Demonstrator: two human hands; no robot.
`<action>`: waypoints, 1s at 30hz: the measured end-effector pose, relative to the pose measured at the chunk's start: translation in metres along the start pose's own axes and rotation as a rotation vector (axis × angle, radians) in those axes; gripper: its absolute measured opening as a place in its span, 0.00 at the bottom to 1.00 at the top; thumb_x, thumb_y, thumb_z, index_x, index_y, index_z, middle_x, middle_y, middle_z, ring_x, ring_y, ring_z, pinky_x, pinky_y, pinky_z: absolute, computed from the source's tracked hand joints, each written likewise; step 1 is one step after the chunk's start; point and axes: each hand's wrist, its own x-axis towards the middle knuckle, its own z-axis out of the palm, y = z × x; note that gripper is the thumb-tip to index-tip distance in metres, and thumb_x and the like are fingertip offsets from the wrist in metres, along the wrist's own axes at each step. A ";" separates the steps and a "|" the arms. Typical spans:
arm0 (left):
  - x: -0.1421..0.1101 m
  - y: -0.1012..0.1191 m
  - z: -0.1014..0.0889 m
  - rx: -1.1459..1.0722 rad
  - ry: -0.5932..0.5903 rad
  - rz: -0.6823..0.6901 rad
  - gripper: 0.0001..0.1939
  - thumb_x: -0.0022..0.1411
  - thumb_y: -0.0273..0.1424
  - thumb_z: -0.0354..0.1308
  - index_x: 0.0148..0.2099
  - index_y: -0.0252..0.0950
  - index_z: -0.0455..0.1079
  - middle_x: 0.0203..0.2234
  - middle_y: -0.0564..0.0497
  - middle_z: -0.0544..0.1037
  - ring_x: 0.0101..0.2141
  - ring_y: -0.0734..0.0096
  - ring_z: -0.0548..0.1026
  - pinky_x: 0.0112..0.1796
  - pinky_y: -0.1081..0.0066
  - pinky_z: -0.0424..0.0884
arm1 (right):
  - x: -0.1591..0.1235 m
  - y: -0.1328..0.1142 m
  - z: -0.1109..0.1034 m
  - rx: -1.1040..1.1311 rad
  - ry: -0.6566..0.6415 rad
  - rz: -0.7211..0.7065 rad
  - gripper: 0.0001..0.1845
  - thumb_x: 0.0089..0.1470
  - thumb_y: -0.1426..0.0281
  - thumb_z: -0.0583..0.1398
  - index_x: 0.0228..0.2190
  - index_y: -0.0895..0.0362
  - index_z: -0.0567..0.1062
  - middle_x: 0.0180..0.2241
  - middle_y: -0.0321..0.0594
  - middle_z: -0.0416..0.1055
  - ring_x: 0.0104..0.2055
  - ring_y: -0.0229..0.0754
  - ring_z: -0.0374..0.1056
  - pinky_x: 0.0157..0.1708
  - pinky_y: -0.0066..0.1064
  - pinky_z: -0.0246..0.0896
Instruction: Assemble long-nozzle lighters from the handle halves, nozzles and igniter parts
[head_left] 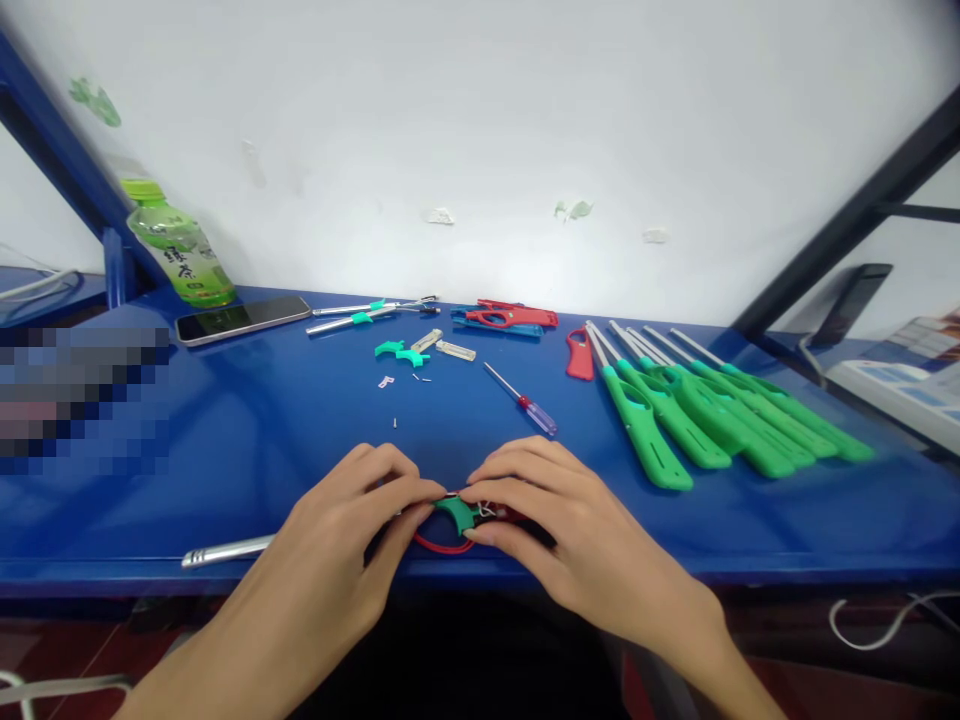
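An opened long-neck gas lighter lies at the table's front edge between my two hands. Its silver metal tube [225, 551] sticks out to the left past my left wrist. My left hand [367, 530] pinches the lighter beside its green trigger [456, 514], thumb and forefinger together. From the right, my right hand [559, 510] closes its fingertips on the other side of the trigger, by some thin pale wires [487, 510]. A red casing part [444, 547] curves below the trigger. My fingers hide much of the lighter's body.
Several green lighters [705, 410] lie at right beside a red casing piece [578, 355]. A screwdriver [525, 402], green triggers [411, 356], pale fuel tanks [455, 350], tiny screws [395, 424] and red casings [517, 315] lie ahead. A phone [244, 320] and bottle [180, 250] are at left.
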 end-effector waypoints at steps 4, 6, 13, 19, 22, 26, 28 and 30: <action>0.000 0.001 -0.001 -0.004 -0.026 -0.031 0.10 0.76 0.29 0.54 0.49 0.44 0.78 0.38 0.53 0.78 0.38 0.69 0.77 0.38 0.70 0.75 | 0.001 -0.001 0.000 0.003 -0.005 -0.003 0.10 0.71 0.67 0.63 0.51 0.53 0.79 0.51 0.39 0.80 0.56 0.46 0.70 0.61 0.41 0.64; 0.000 0.001 0.000 -0.009 -0.039 -0.052 0.10 0.76 0.30 0.53 0.47 0.44 0.77 0.38 0.53 0.79 0.38 0.68 0.77 0.38 0.69 0.75 | 0.001 -0.001 0.000 0.003 -0.005 -0.008 0.10 0.71 0.67 0.63 0.51 0.53 0.79 0.51 0.39 0.80 0.56 0.46 0.70 0.60 0.41 0.65; 0.002 0.001 0.003 -0.023 -0.043 -0.104 0.11 0.75 0.29 0.51 0.44 0.43 0.75 0.37 0.53 0.78 0.37 0.68 0.78 0.36 0.69 0.75 | 0.000 0.000 0.000 0.001 0.003 -0.014 0.10 0.70 0.68 0.63 0.51 0.54 0.79 0.50 0.39 0.80 0.55 0.45 0.71 0.59 0.40 0.65; 0.002 0.002 0.004 -0.005 -0.048 -0.107 0.12 0.74 0.28 0.50 0.42 0.42 0.74 0.36 0.52 0.78 0.35 0.67 0.77 0.35 0.67 0.74 | 0.000 -0.002 0.000 0.001 -0.003 -0.015 0.10 0.71 0.68 0.63 0.51 0.54 0.79 0.50 0.39 0.80 0.54 0.45 0.71 0.59 0.40 0.65; 0.004 0.001 0.005 0.002 -0.051 -0.118 0.12 0.74 0.28 0.49 0.43 0.42 0.74 0.36 0.51 0.78 0.35 0.66 0.77 0.35 0.68 0.75 | 0.001 -0.002 0.000 -0.001 -0.001 -0.013 0.10 0.71 0.67 0.63 0.51 0.54 0.79 0.50 0.40 0.80 0.54 0.46 0.71 0.59 0.41 0.65; 0.008 0.000 0.004 0.033 -0.064 -0.123 0.12 0.72 0.28 0.49 0.41 0.41 0.74 0.34 0.51 0.78 0.33 0.65 0.77 0.34 0.67 0.75 | 0.001 -0.002 0.000 0.000 0.002 -0.012 0.10 0.71 0.66 0.62 0.51 0.53 0.79 0.50 0.41 0.80 0.54 0.47 0.72 0.58 0.44 0.67; 0.012 -0.001 0.003 0.036 -0.083 -0.117 0.11 0.71 0.28 0.50 0.40 0.41 0.74 0.32 0.51 0.78 0.31 0.66 0.77 0.32 0.68 0.74 | 0.001 -0.002 0.001 0.003 0.000 -0.010 0.10 0.72 0.66 0.62 0.51 0.53 0.80 0.50 0.42 0.80 0.54 0.47 0.72 0.58 0.44 0.67; 0.015 -0.003 0.001 0.034 -0.092 -0.111 0.10 0.69 0.28 0.51 0.39 0.42 0.74 0.30 0.52 0.78 0.30 0.66 0.77 0.30 0.69 0.73 | 0.001 -0.002 0.001 0.004 -0.001 -0.007 0.10 0.72 0.67 0.62 0.51 0.53 0.79 0.50 0.41 0.80 0.54 0.47 0.72 0.58 0.43 0.67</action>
